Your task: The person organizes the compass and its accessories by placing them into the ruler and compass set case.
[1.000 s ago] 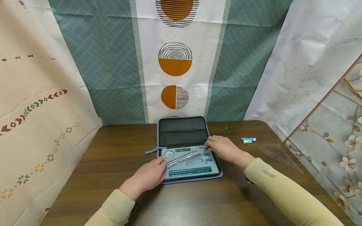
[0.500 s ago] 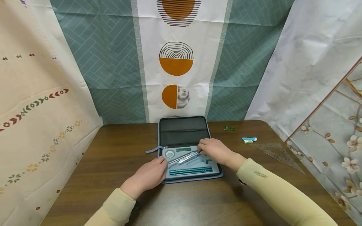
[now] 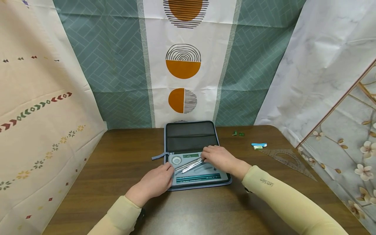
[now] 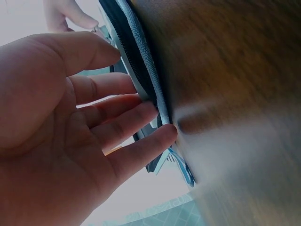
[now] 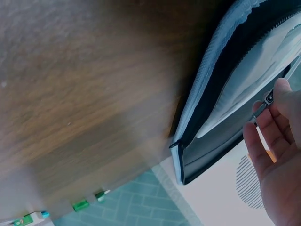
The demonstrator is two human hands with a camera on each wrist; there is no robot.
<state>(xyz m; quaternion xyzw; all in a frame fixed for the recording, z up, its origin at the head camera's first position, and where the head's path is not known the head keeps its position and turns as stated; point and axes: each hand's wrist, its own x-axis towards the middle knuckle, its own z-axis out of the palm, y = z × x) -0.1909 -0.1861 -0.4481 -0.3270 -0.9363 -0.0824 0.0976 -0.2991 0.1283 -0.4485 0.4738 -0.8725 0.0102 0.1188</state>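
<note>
My right hand (image 3: 219, 159) pinches the hinge end of a silver drawing compass (image 3: 191, 166) between thumb and fingertips. Its legs slant down to the left, over the moulded grey tray (image 3: 173, 181) of an open zip case (image 3: 190, 130). In the right wrist view the compass's top (image 5: 263, 107) shows between the fingers. At the case's left side my left hand (image 3: 155, 182) rests with fairly straight fingers against the zipped edge (image 4: 148, 70). Teal pencils (image 3: 198, 178), a round white dial (image 3: 176, 160) and a green piece (image 3: 191, 155) sit in the tray.
On the brown table (image 3: 129, 150), right of the case, lie a clear set square (image 3: 289, 161), a white eraser (image 3: 257, 147), a blue-and-white piece (image 3: 259, 144) and two small green pieces (image 3: 241, 134). A fabric strap (image 3: 158, 156) sticks out leftward. Curtains stand behind and beside the table.
My right hand has moved left over the tray with the compass, which lies further left and lower. My left hand has stayed at the case's edge.
</note>
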